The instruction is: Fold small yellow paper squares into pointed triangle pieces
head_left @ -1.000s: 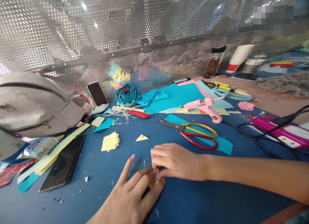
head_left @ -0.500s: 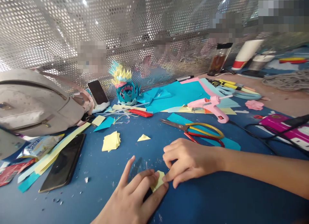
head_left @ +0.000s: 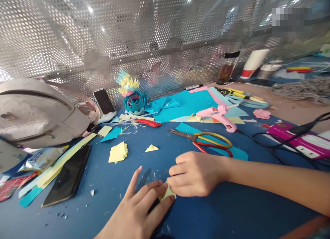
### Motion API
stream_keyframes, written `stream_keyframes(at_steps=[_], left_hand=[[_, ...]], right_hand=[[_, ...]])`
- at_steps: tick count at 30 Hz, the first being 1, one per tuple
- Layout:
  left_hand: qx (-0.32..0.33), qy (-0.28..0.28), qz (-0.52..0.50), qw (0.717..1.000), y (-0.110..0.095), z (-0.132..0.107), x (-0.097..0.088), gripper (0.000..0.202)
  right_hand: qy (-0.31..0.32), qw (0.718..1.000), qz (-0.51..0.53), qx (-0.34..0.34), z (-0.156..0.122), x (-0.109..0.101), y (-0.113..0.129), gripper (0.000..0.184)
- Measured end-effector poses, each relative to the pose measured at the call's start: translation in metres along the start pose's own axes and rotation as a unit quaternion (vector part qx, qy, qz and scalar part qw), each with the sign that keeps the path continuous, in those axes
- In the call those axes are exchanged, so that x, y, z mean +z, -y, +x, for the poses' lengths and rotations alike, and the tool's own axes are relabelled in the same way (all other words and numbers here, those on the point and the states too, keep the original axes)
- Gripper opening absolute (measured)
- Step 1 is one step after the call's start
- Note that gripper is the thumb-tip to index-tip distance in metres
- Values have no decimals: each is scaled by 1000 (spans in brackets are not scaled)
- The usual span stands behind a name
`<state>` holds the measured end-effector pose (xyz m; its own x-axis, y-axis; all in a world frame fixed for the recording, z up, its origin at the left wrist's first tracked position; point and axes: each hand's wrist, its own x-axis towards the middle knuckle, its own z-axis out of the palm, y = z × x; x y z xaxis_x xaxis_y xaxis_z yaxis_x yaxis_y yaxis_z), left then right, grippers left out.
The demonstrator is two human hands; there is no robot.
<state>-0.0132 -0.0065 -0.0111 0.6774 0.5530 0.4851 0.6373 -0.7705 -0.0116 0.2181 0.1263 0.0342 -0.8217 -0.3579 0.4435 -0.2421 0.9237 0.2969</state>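
Observation:
A small yellow paper piece (head_left: 168,194) lies on the blue table (head_left: 108,184) near the front. My left hand (head_left: 140,209) rests flat on it, fingers stretched out and pressing its left part down. My right hand (head_left: 194,173) is curled into a pinch, fingertips closed on the paper's right edge. Most of the paper is hidden under the two hands. A stack of yellow paper squares (head_left: 118,152) and a folded yellow triangle (head_left: 151,148) lie just beyond the hands.
Red-and-yellow scissors (head_left: 206,140), a pink glue gun (head_left: 218,114), teal sheets (head_left: 185,101) and a paper flower model (head_left: 132,94) lie farther back. A black phone (head_left: 68,175) and a grey bag (head_left: 38,112) sit left. Cables and a pink power strip (head_left: 301,139) are right. A perforated metal screen (head_left: 129,33) closes the back.
My right hand slid right off the paper half a second ago, then came back left and curled tighter onto its edge. The left hand stayed pressed down.

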Motion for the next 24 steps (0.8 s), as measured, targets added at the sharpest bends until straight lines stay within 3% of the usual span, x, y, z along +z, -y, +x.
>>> stream_keyframes(at_steps=[5,12,15,19,24], left_hand=[[-3,-11,-21,1000,0,2,-2,67],[-1,-1,-8,1000,1,-1,0,68],[-1,2,-2,1000,2,-2,1,67],[-3,3,8,1000,2,-1,2,67],[-2,0,18,1000,0,-2,3,68]], right_hand=[[16,999,11,39,6,5,1,21],[98,981,143,83,2,0,-4,10],[101,955,228,161,2,-3,-2,10],[132,897,289,307,7,-4,3,13],[148,867,331,341,12,-6,5,15]])
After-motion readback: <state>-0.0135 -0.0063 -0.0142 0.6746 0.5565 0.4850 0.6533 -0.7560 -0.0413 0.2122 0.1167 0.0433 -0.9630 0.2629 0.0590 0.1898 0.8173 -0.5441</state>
